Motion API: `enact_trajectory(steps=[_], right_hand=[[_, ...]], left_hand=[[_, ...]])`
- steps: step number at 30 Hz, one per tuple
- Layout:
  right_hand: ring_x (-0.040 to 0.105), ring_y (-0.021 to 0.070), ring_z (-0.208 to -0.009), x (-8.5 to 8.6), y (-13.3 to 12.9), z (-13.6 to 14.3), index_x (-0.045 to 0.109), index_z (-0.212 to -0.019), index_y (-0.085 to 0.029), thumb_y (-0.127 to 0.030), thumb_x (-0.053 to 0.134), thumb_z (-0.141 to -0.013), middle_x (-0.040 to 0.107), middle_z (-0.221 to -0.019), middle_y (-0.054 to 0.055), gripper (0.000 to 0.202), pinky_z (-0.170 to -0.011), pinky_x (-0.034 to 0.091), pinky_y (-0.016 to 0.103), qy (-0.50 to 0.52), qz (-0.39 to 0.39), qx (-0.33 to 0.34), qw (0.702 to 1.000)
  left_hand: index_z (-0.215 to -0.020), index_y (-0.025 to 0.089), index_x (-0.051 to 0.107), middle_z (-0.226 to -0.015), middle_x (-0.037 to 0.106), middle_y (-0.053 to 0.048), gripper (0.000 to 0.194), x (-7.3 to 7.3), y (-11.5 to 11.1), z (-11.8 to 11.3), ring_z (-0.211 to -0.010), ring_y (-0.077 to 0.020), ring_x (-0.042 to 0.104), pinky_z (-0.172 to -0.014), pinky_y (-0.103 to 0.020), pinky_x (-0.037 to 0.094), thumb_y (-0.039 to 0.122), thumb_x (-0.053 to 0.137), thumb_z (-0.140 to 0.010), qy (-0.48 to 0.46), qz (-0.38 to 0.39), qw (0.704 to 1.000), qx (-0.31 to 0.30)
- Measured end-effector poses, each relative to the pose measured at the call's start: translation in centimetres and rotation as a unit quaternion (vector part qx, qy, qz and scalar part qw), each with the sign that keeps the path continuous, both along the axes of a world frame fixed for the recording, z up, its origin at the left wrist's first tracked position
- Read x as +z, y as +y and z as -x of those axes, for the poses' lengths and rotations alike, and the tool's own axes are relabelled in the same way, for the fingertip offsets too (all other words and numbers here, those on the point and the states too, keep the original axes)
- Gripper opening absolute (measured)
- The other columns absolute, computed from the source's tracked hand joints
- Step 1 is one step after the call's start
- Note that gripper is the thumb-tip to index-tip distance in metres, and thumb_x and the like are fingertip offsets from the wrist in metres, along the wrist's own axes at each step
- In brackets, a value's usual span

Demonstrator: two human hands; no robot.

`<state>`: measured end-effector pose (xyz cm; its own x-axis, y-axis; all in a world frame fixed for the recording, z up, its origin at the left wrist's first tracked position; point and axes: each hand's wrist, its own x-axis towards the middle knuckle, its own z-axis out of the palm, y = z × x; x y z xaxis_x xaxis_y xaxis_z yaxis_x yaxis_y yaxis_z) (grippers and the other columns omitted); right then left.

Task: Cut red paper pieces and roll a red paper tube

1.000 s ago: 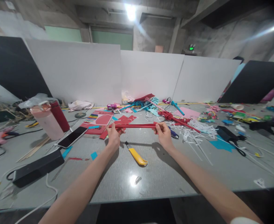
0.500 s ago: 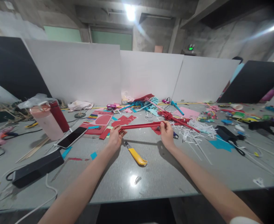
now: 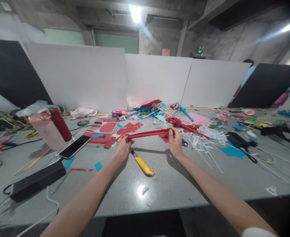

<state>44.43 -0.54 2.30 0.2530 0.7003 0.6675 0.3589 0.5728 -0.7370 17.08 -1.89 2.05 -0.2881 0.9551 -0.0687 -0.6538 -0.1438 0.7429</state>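
Observation:
A long, narrow red strip [image 3: 148, 133], paper or the like, stretches between my two hands above the table. Its left end is pinched in my left hand [image 3: 122, 146], closed with thumb and fingers together. My right hand [image 3: 175, 143] is closed on the other end, slightly higher. Below the strip a yellow utility knife [image 3: 144, 165] lies on the tabletop. Just beyond my right hand are a red bundle of rolled sticks and crumpled pieces [image 3: 184, 124] and a heap of white paper shreds [image 3: 204, 143]. Red paper pieces [image 3: 130, 128] lie past my left hand.
To the left stand a pink bottle [image 3: 46, 131] and a red bottle [image 3: 60, 123], near a phone [image 3: 75, 146] and a black power strip [image 3: 37, 181]. White panels [image 3: 157, 79] rise along the back. Another black block with cables [image 3: 238, 141] lies right.
Both hands keep hold of the red strip; its surface looks slightly turned and its right end a little higher. The whole view has shifted a little.

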Motion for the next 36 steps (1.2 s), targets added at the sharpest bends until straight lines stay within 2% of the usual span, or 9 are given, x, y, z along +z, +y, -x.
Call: enact_trajectory(steps=[6, 12, 19, 25, 27, 29, 32, 34, 36], right_hand=[[0.067, 0.0239, -0.081, 0.0, -0.1, 0.1, 0.064, -0.132, -0.022, -0.060, 0.047, -0.104, 0.071, -0.095, 0.006, 0.049, -0.081, 0.054, 0.037, 0.017, 0.022, 0.016, 0.999], [0.072, 0.0258, -0.098, 0.3, -0.6, 0.2, 0.057, -0.151, -0.025, -0.060, 0.048, -0.104, 0.070, -0.136, 0.012, 0.059, -0.091, 0.056, 0.040, 0.005, -0.002, 0.022, 1.000], [0.076, 0.0252, -0.093, 0.1, -0.1, 0.1, 0.062, -0.146, -0.024, -0.062, 0.050, -0.102, 0.072, -0.135, 0.012, 0.060, -0.091, 0.059, 0.042, 0.036, 0.014, 0.044, 0.998], [0.075, 0.0256, -0.097, 0.7, 0.3, 0.0, 0.069, -0.133, -0.023, -0.063, 0.064, -0.094, 0.072, -0.134, 0.011, 0.056, -0.087, 0.063, 0.044, 0.137, 0.037, 0.137, 0.980], [0.076, 0.0249, -0.088, 0.8, 0.6, -0.1, 0.071, -0.127, -0.024, -0.062, 0.069, -0.090, 0.075, -0.126, 0.010, 0.053, -0.079, 0.064, 0.042, 0.162, 0.059, 0.169, 0.970], [0.074, 0.0229, -0.075, 0.8, 0.9, -0.3, 0.073, -0.119, -0.022, -0.058, 0.073, -0.087, 0.080, -0.103, 0.008, 0.049, -0.067, 0.061, 0.037, 0.173, 0.087, 0.176, 0.965], [0.065, 0.0181, -0.059, 0.5, 1.4, -0.6, 0.073, -0.112, -0.017, -0.053, 0.076, -0.083, 0.073, -0.068, 0.002, 0.046, -0.053, 0.049, 0.028, 0.189, 0.119, 0.177, 0.959], [0.062, 0.0160, -0.056, 0.3, 1.7, -0.6, 0.072, -0.109, -0.017, -0.051, 0.078, -0.081, 0.069, -0.064, 0.000, 0.045, -0.051, 0.046, 0.026, 0.211, 0.131, 0.191, 0.950], [0.064, 0.0158, -0.058, 0.2, 1.8, -0.6, 0.071, -0.105, -0.018, -0.050, 0.081, -0.077, 0.071, -0.068, 0.000, 0.045, -0.054, 0.050, 0.027, 0.241, 0.135, 0.200, 0.940]], left_hand=[[-0.093, 0.018, 0.058, -0.076, 0.061, 0.001, 0.016, -0.4, -0.4, -0.6, -0.062, -0.0122, 0.062, -0.072, -0.034, 0.062, 0.018, 0.070, -0.082, 0.001, -0.030, 0.999, 0.014], [-0.093, 0.020, 0.057, -0.078, 0.061, 0.002, 0.017, -0.5, -0.5, -1.0, -0.063, -0.0118, 0.062, -0.074, -0.034, 0.062, 0.022, 0.071, -0.085, -0.008, -0.039, 0.999, 0.027], [-0.095, 0.021, 0.055, -0.080, 0.062, 0.002, 0.016, -0.7, -0.3, -0.8, -0.063, -0.0125, 0.063, -0.071, -0.034, 0.061, 0.020, 0.068, -0.085, -0.012, -0.046, 0.998, 0.045], [-0.099, 0.022, 0.056, -0.083, 0.062, 0.002, 0.023, -0.5, 0.3, 0.0, -0.066, -0.0129, 0.064, -0.070, -0.032, 0.060, 0.022, 0.072, -0.082, -0.007, -0.056, 0.998, 0.040], [-0.100, 0.022, 0.056, -0.084, 0.063, 0.001, 0.023, -0.4, 0.6, 0.2, -0.064, -0.0129, 0.064, -0.069, -0.032, 0.060, 0.023, 0.071, -0.082, 0.002, -0.061, 0.997, 0.043], [-0.101, 0.023, 0.056, -0.085, 0.065, 0.001, 0.022, -0.5, 0.8, 0.3, -0.063, -0.0131, 0.064, -0.068, -0.032, 0.059, 0.023, 0.069, -0.083, 0.015, -0.074, 0.996, 0.043], [-0.101, 0.023, 0.055, -0.086, 0.067, 0.000, 0.022, -0.4, 0.8, 0.4, -0.062, -0.0131, 0.064, -0.067, -0.031, 0.058, 0.022, 0.068, -0.084, 0.034, -0.094, 0.994, 0.038], [-0.101, 0.023, 0.054, -0.087, 0.067, 0.000, 0.022, -0.3, 0.7, 0.3, -0.063, -0.0133, 0.064, -0.066, -0.031, 0.058, 0.022, 0.068, -0.084, 0.044, -0.101, 0.993, 0.035], [-0.102, 0.023, 0.055, -0.086, 0.067, 0.000, 0.022, -0.2, 0.5, 0.2, -0.062, -0.0134, 0.064, -0.066, -0.031, 0.058, 0.023, 0.068, -0.084, 0.055, -0.101, 0.993, 0.032]])
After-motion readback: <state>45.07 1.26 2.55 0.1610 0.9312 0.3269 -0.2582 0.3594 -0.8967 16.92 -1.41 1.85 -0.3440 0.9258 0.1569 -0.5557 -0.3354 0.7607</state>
